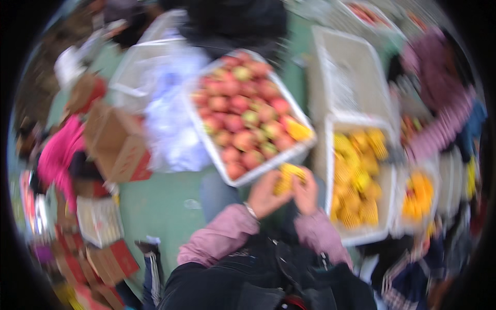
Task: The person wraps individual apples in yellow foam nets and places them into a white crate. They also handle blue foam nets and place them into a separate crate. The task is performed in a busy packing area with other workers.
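Over my lap, my left hand point(266, 195) and my right hand point(306, 190) meet around a yellow foam fruit net point(287, 177). Fingers of both hands grip it. Blur hides whether a fruit sits inside. Just beyond my hands, a white foam crate point(221, 170) lies slanted, full of round red and green fruit point(236, 110). Another yellow net point(299, 130) rests on the fruit at the crate's near right corner. To my right stands a second white foam crate point(381, 230), with several yellow-netted fruits point(358, 178) in its far part.
Clear plastic bags point(178, 128) lie left of the fruit crate, beside an open cardboard box point(116, 143). Further right are another foam crate point(350, 73) and a box of orange-yellow nets point(418, 195). A co-worker's pink sleeve point(441, 128) reaches in there. Cardboard boxes point(112, 261) crowd the lower left.
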{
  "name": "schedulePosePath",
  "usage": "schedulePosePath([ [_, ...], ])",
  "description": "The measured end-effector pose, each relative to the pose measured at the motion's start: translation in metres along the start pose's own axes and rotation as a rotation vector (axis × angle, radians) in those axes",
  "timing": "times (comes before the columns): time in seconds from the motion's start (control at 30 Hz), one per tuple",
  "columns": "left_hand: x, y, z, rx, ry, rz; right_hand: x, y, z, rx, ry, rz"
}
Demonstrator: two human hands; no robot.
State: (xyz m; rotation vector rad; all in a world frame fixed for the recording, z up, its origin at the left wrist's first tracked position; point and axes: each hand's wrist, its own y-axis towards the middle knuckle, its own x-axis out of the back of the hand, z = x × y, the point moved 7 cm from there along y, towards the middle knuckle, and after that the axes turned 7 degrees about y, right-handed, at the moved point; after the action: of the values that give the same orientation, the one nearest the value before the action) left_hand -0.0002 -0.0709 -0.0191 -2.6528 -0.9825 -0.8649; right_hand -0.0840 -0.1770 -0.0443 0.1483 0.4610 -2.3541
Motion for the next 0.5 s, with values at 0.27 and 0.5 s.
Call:
schedulePosePath([
  [0.27, 0.024, 0.008, 0.035, 0.185, -0.077, -0.197, -0.006, 0.001, 0.02, 0.152, -0.407, 0.12],
  [0.5, -0.034, 0.008, 0.063, 0.447, -1.05, -0.225, -0.008, 0.019, -0.013, 0.194, -0.529, 0.245],
])
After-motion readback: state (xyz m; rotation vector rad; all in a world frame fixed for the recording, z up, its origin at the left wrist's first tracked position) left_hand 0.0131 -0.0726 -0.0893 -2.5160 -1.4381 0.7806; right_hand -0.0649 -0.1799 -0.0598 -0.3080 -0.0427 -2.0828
